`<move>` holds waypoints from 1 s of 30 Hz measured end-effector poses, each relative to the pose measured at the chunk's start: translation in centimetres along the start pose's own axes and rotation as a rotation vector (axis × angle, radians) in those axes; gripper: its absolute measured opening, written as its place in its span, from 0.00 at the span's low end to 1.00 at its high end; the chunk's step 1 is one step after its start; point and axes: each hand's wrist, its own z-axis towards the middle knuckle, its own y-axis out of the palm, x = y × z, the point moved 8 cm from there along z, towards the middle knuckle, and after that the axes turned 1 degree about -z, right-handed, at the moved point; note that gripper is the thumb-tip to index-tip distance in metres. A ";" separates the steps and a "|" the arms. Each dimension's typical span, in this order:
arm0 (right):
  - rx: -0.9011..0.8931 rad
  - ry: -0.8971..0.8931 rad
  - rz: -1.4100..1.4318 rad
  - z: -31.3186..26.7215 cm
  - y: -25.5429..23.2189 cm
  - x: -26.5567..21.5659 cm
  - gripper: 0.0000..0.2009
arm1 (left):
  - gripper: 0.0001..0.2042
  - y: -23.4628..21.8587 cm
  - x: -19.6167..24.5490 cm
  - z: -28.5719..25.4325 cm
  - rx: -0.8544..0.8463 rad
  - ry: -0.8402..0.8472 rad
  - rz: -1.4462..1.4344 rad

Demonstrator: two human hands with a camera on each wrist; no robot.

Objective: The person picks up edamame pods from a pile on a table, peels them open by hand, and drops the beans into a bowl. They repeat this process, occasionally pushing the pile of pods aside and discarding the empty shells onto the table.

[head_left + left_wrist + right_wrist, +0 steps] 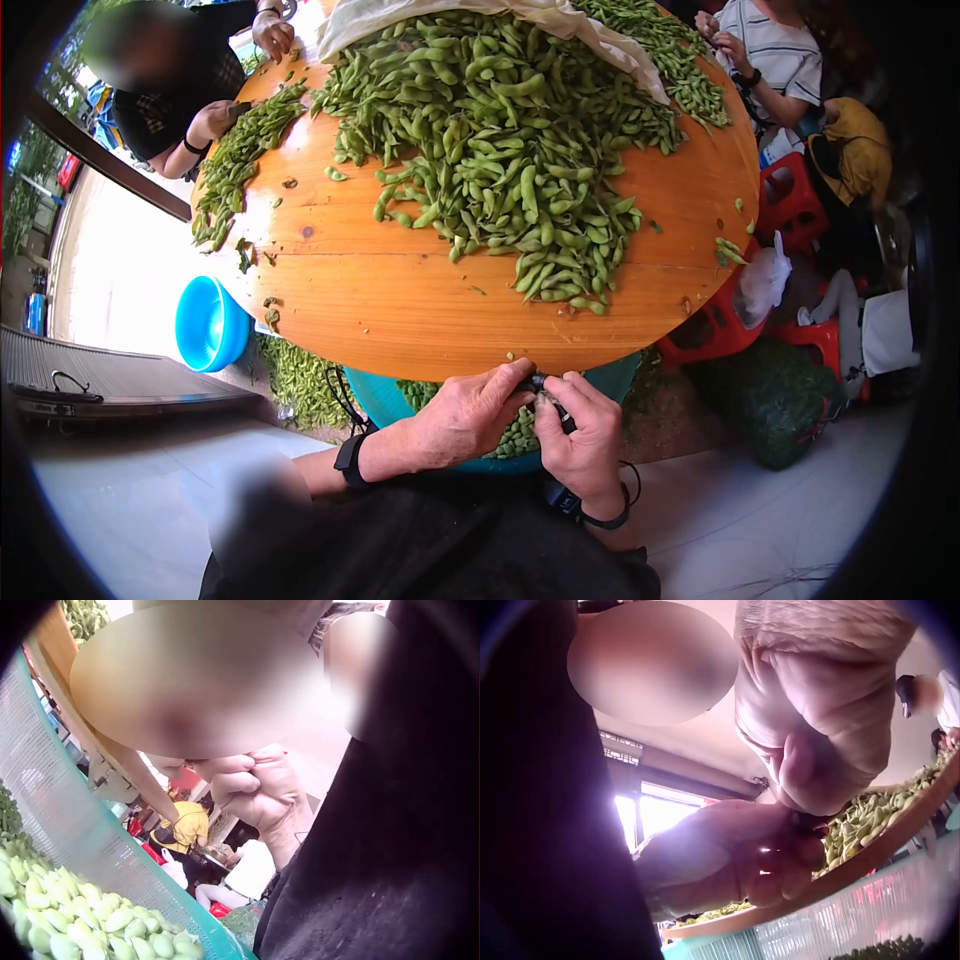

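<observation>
Both hands meet over the table's near edge, above a teal basket (pixel 368 395) holding shelled green beans (pixel 515 438). My left hand (pixel 465 415) comes in from the left, its thumb and fingers pinching a small black thing (pixel 537 383). From the other side my right hand (pixel 583 435), fingers curled, grips the same thing; I cannot tell what it is. In the right wrist view the fingertips of both hands touch, largely covering it. A big heap of green soybean pods (pixel 500 130) lies on the wooden table (pixel 400 300) beyond the hands.
A pale cloth (pixel 600 40) lies over the heap's back. Two other people sit at the table, one behind a pod row (pixel 245 150) at left. A blue basin (pixel 212 325) stands on the floor at left; red stools (pixel 715 330) and a full green bag (pixel 775 400) are right.
</observation>
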 end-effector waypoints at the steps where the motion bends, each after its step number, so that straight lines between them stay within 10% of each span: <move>1: -0.001 0.000 0.001 0.0 0.2 -0.2 0.08 | 0.20 0.3 0.0 -0.1 -0.016 0.017 0.089; 11: 0.024 -0.054 -0.081 -0.4 0.5 0.2 0.09 | 0.17 0.0 -0.9 -0.1 -0.002 -0.006 0.008; 14: 0.042 -0.110 -0.068 -0.7 0.1 0.4 0.09 | 0.14 0.2 -2.2 0.2 -0.192 -0.379 -0.536; 23: 0.040 -0.237 0.011 -1.4 0.2 1.5 0.08 | 0.23 -1.7 -0.6 0.1 -0.116 -0.058 -0.140; 30: -0.035 -0.159 0.110 -1.1 0.3 1.7 0.11 | 0.24 -1.5 -0.4 0.4 -0.155 -0.156 -0.199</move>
